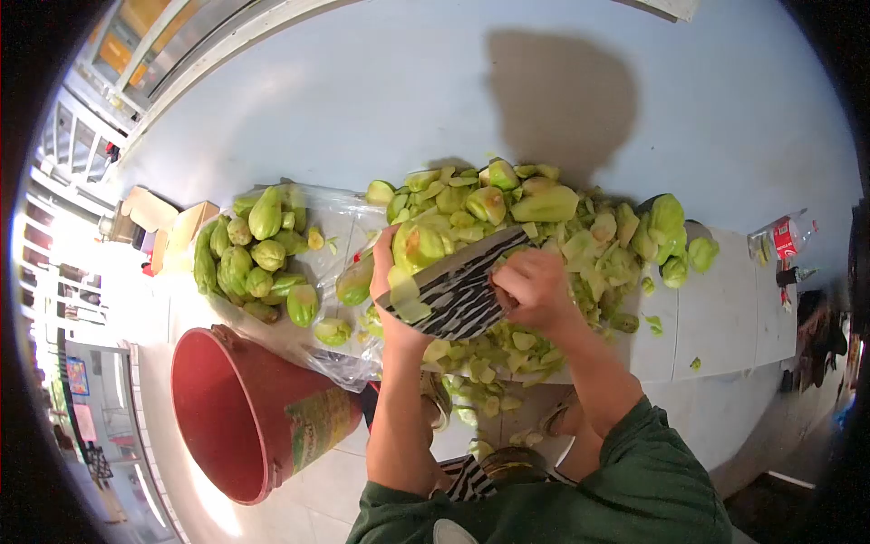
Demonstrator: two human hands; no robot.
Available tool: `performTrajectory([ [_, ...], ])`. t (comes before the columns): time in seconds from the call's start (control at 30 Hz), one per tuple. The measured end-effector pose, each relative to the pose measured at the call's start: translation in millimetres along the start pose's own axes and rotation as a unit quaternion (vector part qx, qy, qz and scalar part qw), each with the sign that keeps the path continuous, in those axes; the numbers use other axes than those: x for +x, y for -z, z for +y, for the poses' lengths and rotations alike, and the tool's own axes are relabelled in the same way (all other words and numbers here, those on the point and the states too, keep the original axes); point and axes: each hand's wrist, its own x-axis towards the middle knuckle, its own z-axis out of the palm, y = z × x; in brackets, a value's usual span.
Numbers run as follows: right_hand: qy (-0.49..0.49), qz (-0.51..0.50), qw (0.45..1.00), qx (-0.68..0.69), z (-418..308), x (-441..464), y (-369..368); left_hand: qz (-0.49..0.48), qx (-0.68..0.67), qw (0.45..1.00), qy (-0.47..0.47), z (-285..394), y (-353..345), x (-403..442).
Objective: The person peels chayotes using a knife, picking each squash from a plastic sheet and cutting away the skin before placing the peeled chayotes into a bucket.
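Note:
My left hand (384, 261) is closed around a partly peeled chayote (422, 243) that has a brownish patch; most of its fingers are behind the chayote and the blade. In my right hand (536, 288) is a broad cleaver (464, 292), its blade patterned with black and white stripes and lying tilted against the chayote's lower side. Pale green slices (406, 297) cling to the blade near its left end. Below and behind both hands spreads a heap of chayote peelings (589, 254), with peeled chayotes (548, 204) among them at the back.
Whole chayotes (237, 263) are piled on clear plastic at the left. Below them a red bucket (213, 399) lies on its side. More chayotes (667, 218) and a plastic bottle (787, 236) stand at the right. A pale wall (362, 109) closes off the back.

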Motion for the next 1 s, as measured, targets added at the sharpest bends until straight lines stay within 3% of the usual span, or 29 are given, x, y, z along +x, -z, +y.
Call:
performTrajectory([
  [0.1,0.013,0.017,1.000,0.021,-4.8,3.2,-5.5,0.035,0.072,0.996,-0.035,-24.7,1.3,-0.8],
  [0.17,0.029,0.022,0.999,0.002,-6.9,3.9,-8.8,0.066,0.207,0.972,-0.091,-32.7,3.7,1.0],
  [0.23,0.033,0.023,0.999,0.011,-8.5,5.3,-10.6,0.066,0.204,0.976,-0.042,-26.9,2.7,2.5],
  [0.33,0.049,0.025,0.998,0.023,-12.5,7.2,-10.4,0.038,-0.008,0.996,0.079,-14.2,10.4,3.4],
  [0.37,0.060,0.025,0.998,0.025,-13.4,8.6,-9.6,0.040,-0.005,0.996,0.074,-15.1,11.8,4.8],
  [0.43,0.080,0.048,0.994,0.049,-16.7,15.1,-5.7,0.033,-0.194,0.980,-0.009,-13.9,10.2,7.9],
  [0.47,0.097,0.064,0.991,0.072,-18.4,17.2,-4.6,0.035,-0.225,0.974,-0.005,-10.9,10.2,7.3],
  [0.73,0.096,0.027,0.994,0.034,-24.6,14.5,-5.6,0.063,-0.095,0.991,0.071,-5.4,11.8,0.7],
  [0.83,0.092,0.014,0.995,0.030,-25.6,13.8,-7.0,0.055,-0.018,0.996,0.061,-5.8,16.6,2.5],
  [1.0,0.097,0.016,0.995,0.025,-27.5,17.9,-8.5,0.058,-0.015,0.995,0.075,-4.8,16.3,3.3],
])
